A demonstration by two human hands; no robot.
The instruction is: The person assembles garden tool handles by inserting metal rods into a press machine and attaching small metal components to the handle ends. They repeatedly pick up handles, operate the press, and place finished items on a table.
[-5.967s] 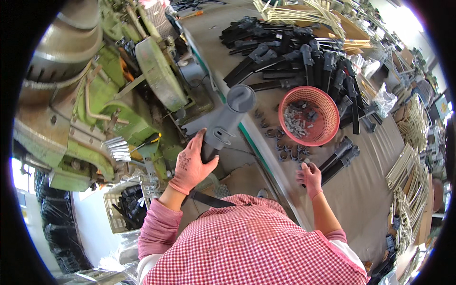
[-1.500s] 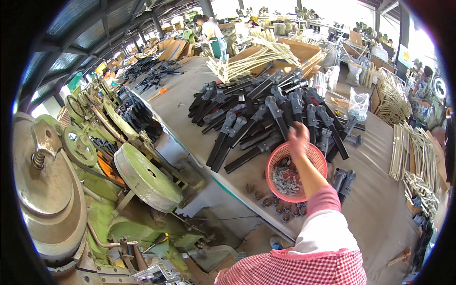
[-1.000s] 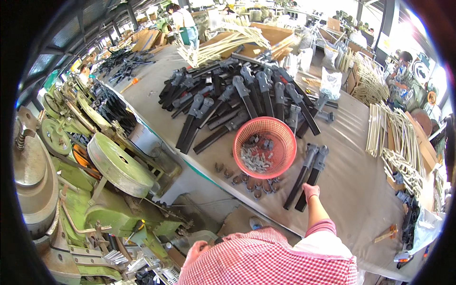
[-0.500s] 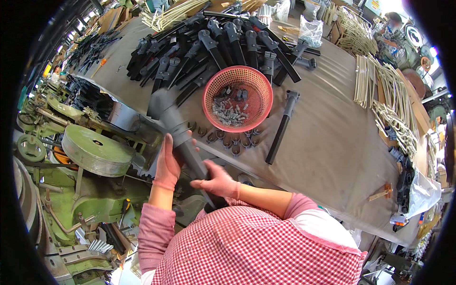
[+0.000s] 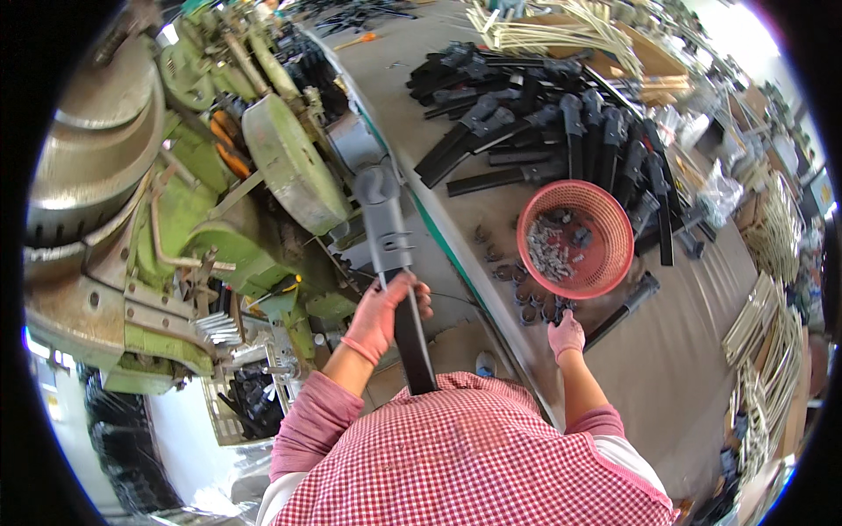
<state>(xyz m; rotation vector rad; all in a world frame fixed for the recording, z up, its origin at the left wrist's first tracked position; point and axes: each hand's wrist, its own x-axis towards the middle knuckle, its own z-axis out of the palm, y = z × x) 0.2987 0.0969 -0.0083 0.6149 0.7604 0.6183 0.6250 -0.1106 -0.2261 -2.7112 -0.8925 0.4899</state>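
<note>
My left hand (image 5: pixel 381 314), in a pinkish glove, is closed around a black tube (image 5: pixel 411 337) with a grey plastic joint (image 5: pixel 382 219) on its upper end. The tube stands almost upright in front of me, its lower end against the checked apron. To the right, my gloved right hand (image 5: pixel 567 335) reaches to the table, fingers drawn together at a cluster of small dark grey ring-shaped parts (image 5: pixel 529 312). One such part seems to be at the fingertips, partly hidden. Just beyond is a red perforated basket (image 5: pixel 620 276) holding small metallic pieces (image 5: pixel 548 248) and several dark parts.
A similar tube (image 5: pixel 621 313) lies right of my right hand. Many black tubes with grey joints (image 5: pixel 526 118) are heaped behind the basket. Green machinery with a large wheel (image 5: pixel 294 162) stands close on the left. Bundles of pale strips (image 5: pixel 759 337) lie along the right.
My right hand has let go of the tube and moved right to the small parts. My left hand still holds the tube, now more upright. The view has turned left.
</note>
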